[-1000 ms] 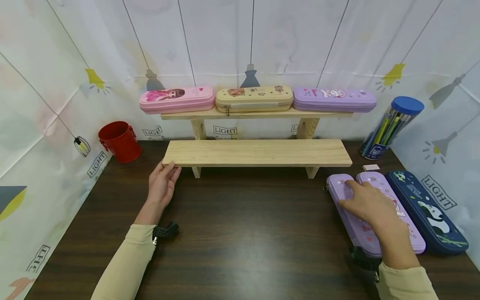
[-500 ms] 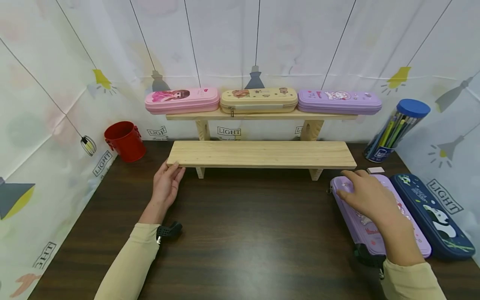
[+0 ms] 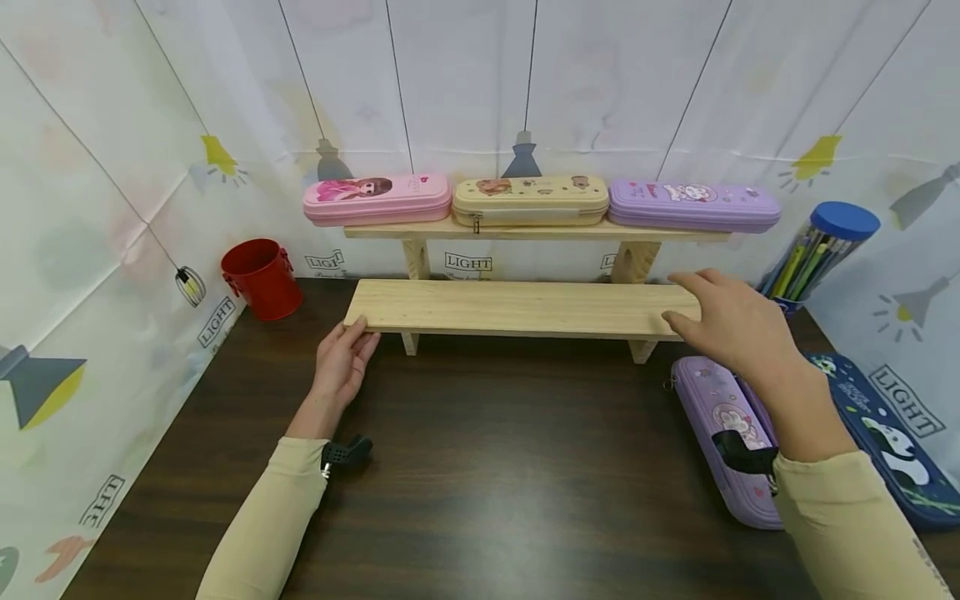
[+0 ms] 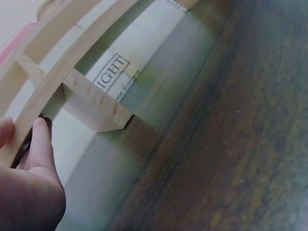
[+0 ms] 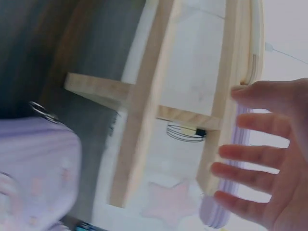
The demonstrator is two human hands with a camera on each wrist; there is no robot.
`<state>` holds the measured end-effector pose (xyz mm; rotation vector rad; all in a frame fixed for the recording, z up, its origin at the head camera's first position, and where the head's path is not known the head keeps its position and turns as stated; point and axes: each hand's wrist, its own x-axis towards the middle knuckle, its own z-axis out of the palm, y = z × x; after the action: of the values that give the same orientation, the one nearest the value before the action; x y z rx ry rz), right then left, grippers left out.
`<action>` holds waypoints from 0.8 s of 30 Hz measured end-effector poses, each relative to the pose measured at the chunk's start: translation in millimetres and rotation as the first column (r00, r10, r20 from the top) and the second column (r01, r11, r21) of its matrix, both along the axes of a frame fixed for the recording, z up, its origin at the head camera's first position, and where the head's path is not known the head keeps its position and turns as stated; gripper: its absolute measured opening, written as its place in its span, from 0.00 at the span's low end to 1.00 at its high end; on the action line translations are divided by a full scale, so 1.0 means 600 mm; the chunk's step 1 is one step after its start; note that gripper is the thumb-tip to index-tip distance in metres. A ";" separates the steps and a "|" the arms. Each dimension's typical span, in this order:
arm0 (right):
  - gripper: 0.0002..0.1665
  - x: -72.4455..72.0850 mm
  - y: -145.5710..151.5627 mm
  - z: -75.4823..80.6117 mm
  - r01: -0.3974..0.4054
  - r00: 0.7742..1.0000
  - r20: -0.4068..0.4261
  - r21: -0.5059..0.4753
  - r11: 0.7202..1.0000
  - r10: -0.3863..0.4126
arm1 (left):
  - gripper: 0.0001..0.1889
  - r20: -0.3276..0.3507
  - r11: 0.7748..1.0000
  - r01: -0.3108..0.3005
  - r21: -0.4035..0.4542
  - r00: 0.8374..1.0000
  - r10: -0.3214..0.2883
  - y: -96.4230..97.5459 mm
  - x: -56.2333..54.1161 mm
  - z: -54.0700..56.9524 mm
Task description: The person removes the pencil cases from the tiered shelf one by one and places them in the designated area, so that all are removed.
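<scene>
A two-tier wooden shelf stands at the back of the table. My left hand grips the front left corner of its lower board, thumb on top and fingers underneath; the left wrist view shows this hand at the board's edge. My right hand is in the air by the right end of the lower board, fingers spread and holding nothing, as the right wrist view shows its fingers. Pink, cream and purple pencil cases lie along the top board.
Below my right hand lies a purple pencil case, with another partly hidden behind the forearm. A navy panda case lies farther right. A blue-lidded tub of pencils leans at the back right; a red bucket stands at the back left.
My right hand has lifted off the purple pencil cases and moved up and forward to the shelf's right end, empty. My left hand keeps its grip on the board's corner.
</scene>
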<state>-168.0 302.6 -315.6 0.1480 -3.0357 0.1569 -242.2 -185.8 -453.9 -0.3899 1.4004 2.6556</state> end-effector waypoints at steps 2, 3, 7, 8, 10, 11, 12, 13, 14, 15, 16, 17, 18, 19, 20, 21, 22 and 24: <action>0.34 -0.012 -0.002 0.013 -0.005 1.000 -0.031 0.011 1.000 0.006 | 0.29 0.006 1.000 0.002 0.007 1.000 -0.002 0.000 -0.002 0.000; 0.35 -0.019 -0.003 0.019 -0.011 0.999 -0.045 0.016 1.000 0.011 | 0.29 0.008 1.000 0.001 0.012 1.000 -0.002 0.000 -0.003 0.001; 0.35 -0.048 -0.004 0.039 -0.038 0.995 -0.094 0.018 0.999 0.040 | 0.29 0.002 1.000 0.003 0.011 1.000 -0.003 0.000 -0.007 0.000; 0.35 -0.055 -0.005 0.042 -0.045 0.993 -0.111 0.013 0.999 0.046 | 0.30 0.000 1.000 0.003 0.010 1.000 -0.003 0.000 -0.007 -0.001; 0.33 -0.070 -0.006 0.047 -0.057 0.986 -0.155 0.003 0.998 0.056 | 0.30 -0.005 1.000 0.003 0.006 1.000 -0.003 0.000 -0.009 -0.002; 0.32 -0.078 -0.006 0.048 -0.064 0.981 -0.181 -0.003 0.998 0.063 | 0.30 -0.008 1.000 0.002 0.008 1.000 -0.002 -0.001 -0.010 -0.003; 0.30 -0.085 -0.007 0.049 -0.072 0.974 -0.214 -0.010 0.997 0.069 | 0.30 -0.010 1.000 0.003 0.009 1.000 -0.002 -0.001 -0.011 -0.003; 0.29 -0.093 -0.007 0.049 -0.080 0.967 -0.244 -0.018 0.997 0.073 | 0.30 -0.012 1.000 0.002 0.009 1.000 -0.002 -0.002 -0.012 -0.005; 0.28 -0.099 -0.007 0.049 -0.086 0.960 -0.271 -0.026 0.996 0.076 | 0.30 -0.010 1.000 0.003 0.016 1.000 -0.003 -0.002 -0.013 -0.005; 0.28 -0.106 -0.007 0.049 -0.093 0.953 -0.294 -0.033 0.995 0.080 | 0.30 -0.008 1.000 0.003 0.020 1.000 -0.002 -0.002 -0.014 -0.006; 0.28 -0.112 -0.006 0.050 -0.099 0.948 -0.307 -0.041 0.994 0.082 | 0.30 -0.006 1.000 0.002 0.024 1.000 -0.002 -0.002 -0.015 -0.007; 0.29 -0.118 -0.006 0.052 -0.101 0.947 -0.313 -0.052 0.994 0.080 | 0.30 -0.005 1.000 0.001 0.025 1.000 0.000 -0.001 -0.015 -0.008; 0.29 -0.124 -0.006 0.054 -0.101 0.947 -0.313 -0.064 0.993 0.076 | 0.30 -0.004 1.000 0.000 0.022 1.000 0.000 -0.001 -0.016 -0.008; 0.30 -0.130 -0.005 0.056 -0.102 0.948 -0.310 -0.074 0.992 0.074 | 0.30 -0.005 1.000 -0.001 0.015 1.000 0.001 0.000 -0.017 -0.008; 0.31 -0.136 -0.003 0.059 -0.101 0.951 -0.299 -0.081 0.992 0.072 | 0.30 -0.006 1.000 -0.001 0.008 1.000 0.001 0.000 -0.018 -0.008; 0.32 -0.141 -0.002 0.061 -0.099 0.955 -0.287 -0.085 0.992 0.071 | 0.29 -0.008 1.000 -0.003 0.000 1.000 0.003 0.000 -0.018 -0.008; 0.33 -0.147 0.000 0.063 -0.093 0.961 -0.269 -0.088 0.992 0.066 | 0.30 -0.011 1.000 -0.003 -0.006 1.000 0.002 0.000 -0.020 -0.008; 0.35 -0.156 0.003 0.065 -0.087 0.970 -0.235 -0.091 0.992 0.063 | 0.29 -0.018 1.000 0.003 -0.017 1.000 -0.003 -0.001 -0.022 -0.009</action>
<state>-261.9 304.5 -276.3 0.2545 -2.7836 0.2770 -255.2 -186.3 -459.2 -0.3655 1.4279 2.6534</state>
